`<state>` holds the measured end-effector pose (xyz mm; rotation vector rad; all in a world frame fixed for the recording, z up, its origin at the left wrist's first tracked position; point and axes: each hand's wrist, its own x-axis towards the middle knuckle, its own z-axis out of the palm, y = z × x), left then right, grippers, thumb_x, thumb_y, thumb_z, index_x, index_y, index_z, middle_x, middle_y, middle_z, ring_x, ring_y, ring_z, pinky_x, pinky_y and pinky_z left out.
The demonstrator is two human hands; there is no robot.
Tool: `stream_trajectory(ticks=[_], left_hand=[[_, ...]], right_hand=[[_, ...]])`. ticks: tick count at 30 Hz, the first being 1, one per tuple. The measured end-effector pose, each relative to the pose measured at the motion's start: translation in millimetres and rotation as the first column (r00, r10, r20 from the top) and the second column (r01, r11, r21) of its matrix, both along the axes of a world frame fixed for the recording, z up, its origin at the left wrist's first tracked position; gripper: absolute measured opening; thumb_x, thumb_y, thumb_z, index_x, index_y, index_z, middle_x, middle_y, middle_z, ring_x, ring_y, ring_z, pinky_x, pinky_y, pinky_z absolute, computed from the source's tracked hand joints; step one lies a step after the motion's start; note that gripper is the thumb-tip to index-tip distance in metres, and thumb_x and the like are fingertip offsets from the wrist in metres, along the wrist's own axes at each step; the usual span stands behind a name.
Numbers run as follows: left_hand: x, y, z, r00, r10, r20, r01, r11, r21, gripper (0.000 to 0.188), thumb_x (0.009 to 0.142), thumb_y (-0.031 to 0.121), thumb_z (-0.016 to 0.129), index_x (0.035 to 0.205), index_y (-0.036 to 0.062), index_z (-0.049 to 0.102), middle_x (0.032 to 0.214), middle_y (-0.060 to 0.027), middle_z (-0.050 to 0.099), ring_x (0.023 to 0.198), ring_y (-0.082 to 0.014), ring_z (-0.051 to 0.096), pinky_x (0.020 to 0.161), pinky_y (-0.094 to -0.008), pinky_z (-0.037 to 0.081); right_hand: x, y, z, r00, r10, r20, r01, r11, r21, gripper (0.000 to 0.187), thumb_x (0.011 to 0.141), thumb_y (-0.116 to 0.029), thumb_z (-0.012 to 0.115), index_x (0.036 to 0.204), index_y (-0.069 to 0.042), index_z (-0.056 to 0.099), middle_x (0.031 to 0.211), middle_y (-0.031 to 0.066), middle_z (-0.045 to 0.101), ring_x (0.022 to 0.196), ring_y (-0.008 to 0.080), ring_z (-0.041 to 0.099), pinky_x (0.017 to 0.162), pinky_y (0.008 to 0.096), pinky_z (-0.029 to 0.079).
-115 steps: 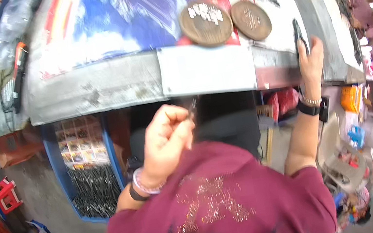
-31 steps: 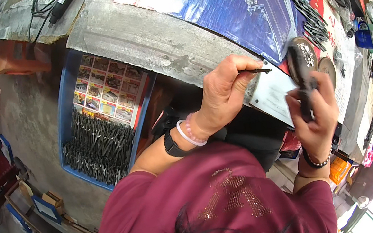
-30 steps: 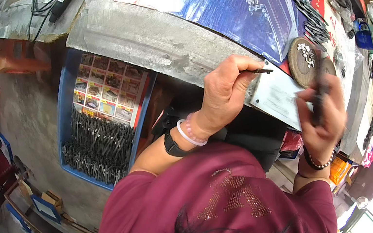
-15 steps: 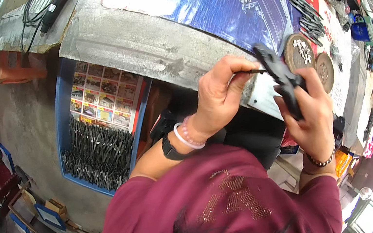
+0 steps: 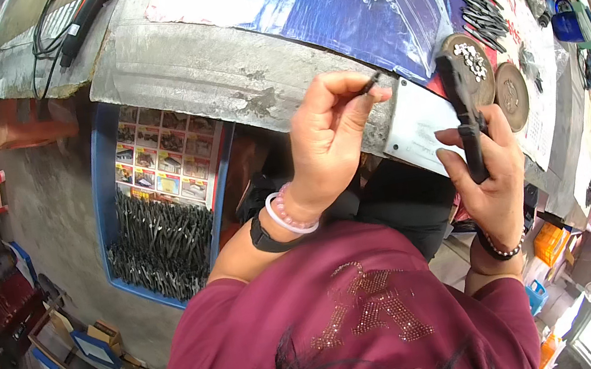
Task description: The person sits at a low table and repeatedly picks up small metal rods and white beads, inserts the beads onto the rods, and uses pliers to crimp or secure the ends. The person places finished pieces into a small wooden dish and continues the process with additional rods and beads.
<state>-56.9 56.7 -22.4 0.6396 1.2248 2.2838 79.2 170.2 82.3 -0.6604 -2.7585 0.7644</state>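
Observation:
My left hand (image 5: pixel 326 144) pinches a small, thin dark piece (image 5: pixel 371 83) between thumb and fingertips, just over the edge of the grey bench. In my right hand (image 5: pixel 497 182) is a black elongated tool (image 5: pixel 460 98), held nearly upright; its exact kind I cannot make out. The tool and the dark piece are apart. Between the hands lies a white rectangular plate (image 5: pixel 422 124) at the bench edge. Beyond the right hand sit two round brown dishes: one dish (image 5: pixel 462 78) bears small white pieces, the other dish (image 5: pixel 509 113) small bits I cannot make out.
A blue-framed bin (image 5: pixel 105 216) at the left holds many thin black parts (image 5: pixel 160 238) beside printed sheets. More black slender parts (image 5: pixel 482 16) lie at the far right of the bench (image 5: pixel 190 65). A blue glossy sheet (image 5: pixel 328 7) covers the bench's far side. A cable (image 5: pixel 41 39) hangs at the upper left.
My hands have drawn apart. The thin dark piece, earlier against the black tool, is now away from it to the left. The tool has turned more upright, uncovering the white plate.

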Motion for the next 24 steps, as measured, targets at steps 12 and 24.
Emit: stream_trajectory(ticks=[12, 24], left_hand=[[19.6, -21.0, 26.3, 0.765, -0.395, 0.509, 0.452, 0.892, 0.014, 0.015, 0.093, 0.006, 0.056, 0.106, -0.0022, 0.054, 0.085, -0.0081, 0.063, 0.062, -0.0118, 0.062, 0.057, -0.022, 0.051], [61.5, -24.3, 33.2, 0.697, -0.538, 0.473, 0.664, 0.734, -0.142, 0.013, 0.092, 0.005, 0.058, 0.103, 0.0003, 0.057, 0.083, -0.0049, 0.061, 0.056, -0.0044, 0.049, 0.05, -0.0175, 0.039]], right_hand=[[148.3, 49.0, -44.7, 0.845, -0.534, 0.005, 0.519, 0.824, 0.228, 0.019, 0.082, -0.014, 0.068, 0.091, 0.002, 0.065, 0.089, 0.0136, 0.055, 0.081, 0.0277, 0.055, 0.075, 0.0335, 0.044], [224.8, 158.8, -87.9, 0.654, -0.744, 0.138, 0.543, 0.588, 0.599, 0.05, 0.086, -0.046, 0.061, 0.09, 0.003, 0.059, 0.092, 0.0271, 0.059, 0.088, 0.0438, 0.057, 0.078, 0.0494, 0.046]])
